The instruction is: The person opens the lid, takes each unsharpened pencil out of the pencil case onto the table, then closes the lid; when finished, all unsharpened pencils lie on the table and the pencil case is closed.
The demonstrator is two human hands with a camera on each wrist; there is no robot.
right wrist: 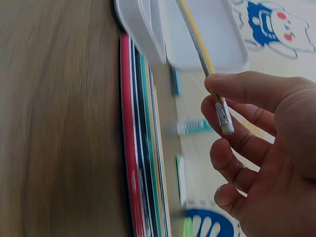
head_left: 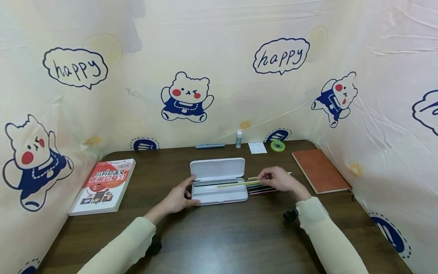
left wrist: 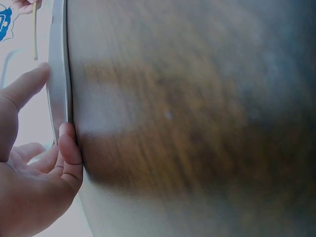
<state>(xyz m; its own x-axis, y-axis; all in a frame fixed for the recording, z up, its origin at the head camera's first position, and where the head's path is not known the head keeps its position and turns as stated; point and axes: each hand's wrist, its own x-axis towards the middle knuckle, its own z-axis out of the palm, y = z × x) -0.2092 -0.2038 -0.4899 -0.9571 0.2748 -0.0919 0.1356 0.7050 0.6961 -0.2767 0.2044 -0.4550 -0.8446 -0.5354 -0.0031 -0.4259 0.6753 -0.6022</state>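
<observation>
An open white pencil case [head_left: 219, 198] lies on the table with its lid [head_left: 217, 169] tilted back. My left hand [head_left: 178, 196] grips the case's left end, thumb at the front wall and fingers round the side. My right hand [head_left: 278, 179] pinches a yellow pencil [right wrist: 195, 37] near its white eraser end, between thumb and index finger. The pencil's other end reaches over the case's tray. Beneath the right hand, several coloured pencils [right wrist: 129, 123] lie side by side on the table, next to the case's right end. A dark pencil [head_left: 212, 184] lies in the rear compartment.
A red and white book [head_left: 102, 186] lies at the left, a brown notebook [head_left: 321, 171] at the right. Along the back are a blue pen [head_left: 210, 145], a glue stick [head_left: 238, 140], a white paper pad [head_left: 257, 147] and a green tape roll [head_left: 278, 145]. Printed cloth surrounds the table.
</observation>
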